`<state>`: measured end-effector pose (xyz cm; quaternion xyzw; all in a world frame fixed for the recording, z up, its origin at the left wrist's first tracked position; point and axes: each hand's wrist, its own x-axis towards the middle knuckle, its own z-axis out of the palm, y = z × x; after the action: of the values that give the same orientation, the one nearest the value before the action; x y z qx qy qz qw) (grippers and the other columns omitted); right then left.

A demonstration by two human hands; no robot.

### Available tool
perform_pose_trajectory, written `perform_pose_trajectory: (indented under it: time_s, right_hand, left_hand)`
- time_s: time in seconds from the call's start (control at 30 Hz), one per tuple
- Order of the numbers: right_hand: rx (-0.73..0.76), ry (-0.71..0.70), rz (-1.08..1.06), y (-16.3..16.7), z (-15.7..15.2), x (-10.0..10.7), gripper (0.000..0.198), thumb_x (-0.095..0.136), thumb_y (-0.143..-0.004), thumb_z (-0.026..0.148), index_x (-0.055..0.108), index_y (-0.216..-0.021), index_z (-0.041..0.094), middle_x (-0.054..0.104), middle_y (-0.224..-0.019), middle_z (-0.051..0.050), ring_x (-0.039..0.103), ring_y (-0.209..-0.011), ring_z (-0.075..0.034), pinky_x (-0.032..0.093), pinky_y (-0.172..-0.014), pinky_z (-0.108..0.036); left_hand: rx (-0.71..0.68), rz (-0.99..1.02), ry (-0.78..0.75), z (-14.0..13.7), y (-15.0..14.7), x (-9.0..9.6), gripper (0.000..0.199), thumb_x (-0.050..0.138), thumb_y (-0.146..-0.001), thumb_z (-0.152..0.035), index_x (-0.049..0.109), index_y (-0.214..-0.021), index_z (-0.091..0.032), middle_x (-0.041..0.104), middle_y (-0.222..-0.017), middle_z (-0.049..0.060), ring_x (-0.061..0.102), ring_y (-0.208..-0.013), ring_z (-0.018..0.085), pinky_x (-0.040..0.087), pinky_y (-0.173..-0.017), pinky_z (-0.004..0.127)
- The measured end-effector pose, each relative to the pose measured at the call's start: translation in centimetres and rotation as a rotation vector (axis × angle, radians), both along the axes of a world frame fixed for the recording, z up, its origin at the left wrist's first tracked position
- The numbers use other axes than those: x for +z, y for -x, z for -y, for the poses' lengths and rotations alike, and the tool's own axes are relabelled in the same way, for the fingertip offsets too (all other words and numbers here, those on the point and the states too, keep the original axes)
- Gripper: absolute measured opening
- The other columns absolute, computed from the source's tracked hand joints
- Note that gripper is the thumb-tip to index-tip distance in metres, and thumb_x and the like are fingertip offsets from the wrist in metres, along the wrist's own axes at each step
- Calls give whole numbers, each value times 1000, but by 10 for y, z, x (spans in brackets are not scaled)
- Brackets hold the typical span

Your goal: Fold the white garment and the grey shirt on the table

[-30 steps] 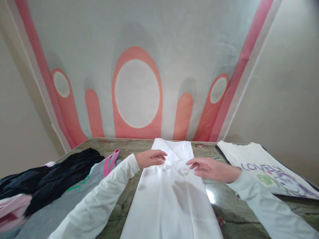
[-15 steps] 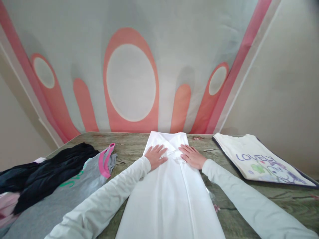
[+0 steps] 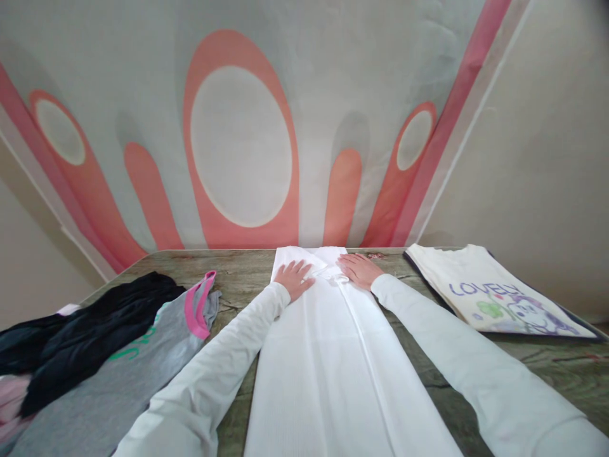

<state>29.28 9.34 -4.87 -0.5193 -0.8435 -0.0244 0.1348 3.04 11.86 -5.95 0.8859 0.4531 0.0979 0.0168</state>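
A white garment point(image 3: 333, 368) lies lengthwise down the middle of the table, its sides folded inward into a long strip. Overlapping folds show at its far end, near the table's back edge. Flat on the left part of those folds rests my left hand point(image 3: 294, 280), fingers spread. My right hand point(image 3: 360, 271) lies on the right edge at about the same height, fingers stretched out and pointing left. Neither hand grips the cloth. White sleeves cover both forearms.
On the left lie a grey garment point(image 3: 157, 362) with pink trim and a black garment point(image 3: 104, 317), with pink cloth point(image 3: 10, 400) beneath. A white shirt point(image 3: 485, 285) lettered "LOVELY" lies folded at right on the wooden table point(image 3: 247, 270). A wall with pink shapes point(image 3: 238, 238) stands behind.
The view has shifted slightly. My right hand has slid a little away from me toward the far end of the white garment. My left hand stays flat on the folds.
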Motion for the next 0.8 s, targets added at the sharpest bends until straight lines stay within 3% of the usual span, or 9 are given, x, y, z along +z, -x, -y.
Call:
perform_pose_trajectory:
  time_s: [0.13, 0.23, 0.37, 0.43, 0.57, 0.8]
  right_hand:
    - [-43, -41, -316, -4, 50, 19, 33, 43, -82, 30, 52, -109, 14, 54, -110, -12, 49, -100, -22, 34, -90, -39]
    - [-44, 144, -643, 0, 119, 34, 33, 49, -79, 29, 46, -109, 17, 57, -92, -5, 53, -72, -14, 45, -68, -30]
    - [-10, 411, -680, 21, 218, 47, 19, 53, -75, 23, 49, -94, 18, 55, -75, 0, 48, -60, -10, 42, -58, -24]
    - [6, 470, -663, 34, 252, 48, 15, 52, -74, 19, 50, -89, 18, 54, -73, 1, 48, -60, -10, 41, -58, -25]
    - [83, 414, -630, 49, 278, 42, 18, 54, -69, 14, 51, -86, 19, 51, -82, -2, 47, -66, -12, 40, -63, -26]
    - [80, 429, -595, 47, 278, 32, 28, 61, -59, 16, 52, -85, 19, 48, -82, -2, 46, -68, -14, 40, -62, -26]
  left_hand:
    - [-38, 49, 178, -5, 9, 11, 63, 35, -81, -55, 28, -133, -21, 25, -140, 10, 19, -128, 29, 14, -100, 49]
    - [-96, 87, 278, -3, 13, 29, 71, 45, -77, -53, 28, -133, -14, 30, -137, 14, 25, -126, 28, 19, -102, 40]
    - [-274, 158, 190, 10, -3, 43, 61, 54, -74, -41, 38, -127, -15, 41, -130, 11, 37, -120, 23, 26, -100, 32]
    - [-345, 139, 116, 14, -18, 42, 52, 58, -71, -29, 47, -120, -17, 49, -123, 10, 41, -116, 22, 28, -99, 32]
    - [-389, 63, 8, 11, -46, 36, 46, 58, -65, -13, 55, -110, -20, 55, -114, 8, 46, -111, 22, 33, -96, 34]
    - [-385, 90, -53, 16, -61, 21, 29, 48, -79, -21, 57, -106, -21, 53, -112, 7, 51, -101, 21, 40, -86, 31]
